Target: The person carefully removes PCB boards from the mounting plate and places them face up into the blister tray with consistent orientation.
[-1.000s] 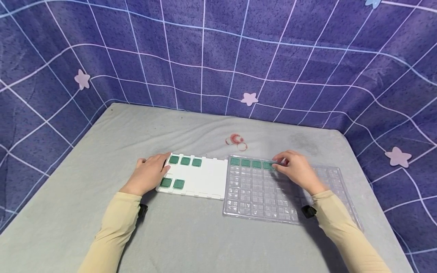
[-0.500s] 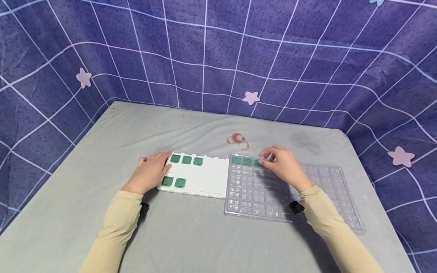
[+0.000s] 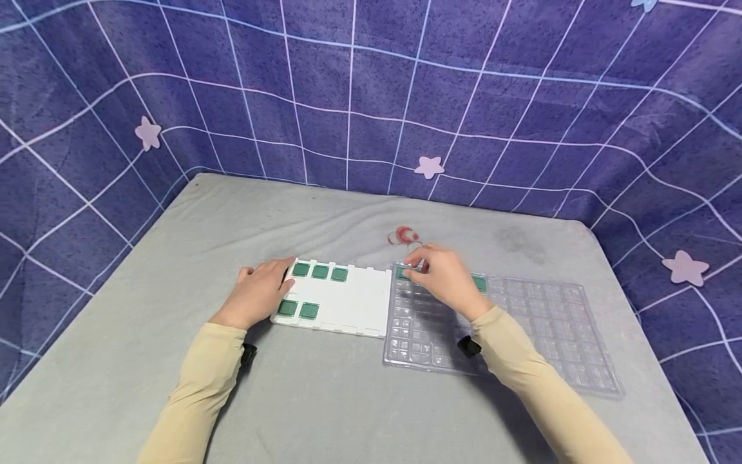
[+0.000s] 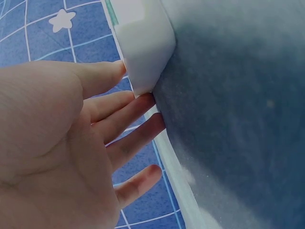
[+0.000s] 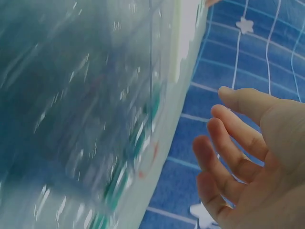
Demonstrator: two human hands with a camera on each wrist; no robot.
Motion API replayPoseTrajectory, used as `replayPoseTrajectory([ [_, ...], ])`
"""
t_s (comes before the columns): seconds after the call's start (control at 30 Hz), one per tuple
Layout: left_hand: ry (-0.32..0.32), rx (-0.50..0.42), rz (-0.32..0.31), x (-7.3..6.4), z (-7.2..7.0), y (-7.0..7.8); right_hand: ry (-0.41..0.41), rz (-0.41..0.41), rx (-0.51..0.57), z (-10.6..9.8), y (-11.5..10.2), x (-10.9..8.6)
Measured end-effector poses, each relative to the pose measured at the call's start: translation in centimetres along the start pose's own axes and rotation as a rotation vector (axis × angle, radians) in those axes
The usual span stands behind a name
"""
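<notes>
In the head view, my left hand (image 3: 253,294) holds the left end of a white board (image 3: 359,299). The left wrist view shows the thumb and fingertips at the corner of that board (image 4: 145,57). Green square chips sit on it: several along its far edge, such as one chip (image 3: 339,274), and a chip (image 3: 309,310) near the front left. My right hand (image 3: 443,277) hovers over the far left of a clear plastic tray (image 3: 545,322). Its thumb and fingers are apart with nothing between them in the right wrist view. Green chips (image 3: 478,282) lie in the tray's far row, partly hidden by this hand.
The board's right end meets the clear tray's left edge. Both lie on a grey cloth-covered table (image 3: 313,399) with red ring marks (image 3: 402,234) behind them. A purple gridded curtain (image 3: 324,90) with star shapes surrounds the back and sides.
My right hand has moved left along the tray's far row, uncovering a chip on its right and covering others. My left hand keeps its place on the board; the view shifted slightly.
</notes>
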State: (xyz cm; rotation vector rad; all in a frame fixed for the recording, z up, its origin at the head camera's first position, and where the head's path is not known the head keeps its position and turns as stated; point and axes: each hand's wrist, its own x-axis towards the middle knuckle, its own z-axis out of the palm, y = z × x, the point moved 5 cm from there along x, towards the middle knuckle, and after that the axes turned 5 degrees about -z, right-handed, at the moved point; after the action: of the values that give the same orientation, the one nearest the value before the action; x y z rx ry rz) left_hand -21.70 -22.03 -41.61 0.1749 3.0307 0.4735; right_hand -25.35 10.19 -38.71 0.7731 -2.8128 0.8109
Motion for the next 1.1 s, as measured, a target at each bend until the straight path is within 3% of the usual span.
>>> replayPoseTrajectory([
  [0.37,0.000,-0.002,0.001,0.0,-0.1,0.0,-0.026,-0.078,-0.054,2.9,-2.8,2.6],
  [0.6,0.000,0.006,0.002,0.0,0.1,-0.1,-0.054,-0.106,-0.031,4.6,-4.5,4.0],
  [0.8,0.011,0.010,0.010,0.0,0.2,-0.1,-0.078,-0.122,-0.110,5.9,-5.4,4.7],
  [1.1,0.015,0.009,0.006,0.0,0.2,-0.2,-0.143,-0.127,-0.106,7.2,-6.4,5.5],
])
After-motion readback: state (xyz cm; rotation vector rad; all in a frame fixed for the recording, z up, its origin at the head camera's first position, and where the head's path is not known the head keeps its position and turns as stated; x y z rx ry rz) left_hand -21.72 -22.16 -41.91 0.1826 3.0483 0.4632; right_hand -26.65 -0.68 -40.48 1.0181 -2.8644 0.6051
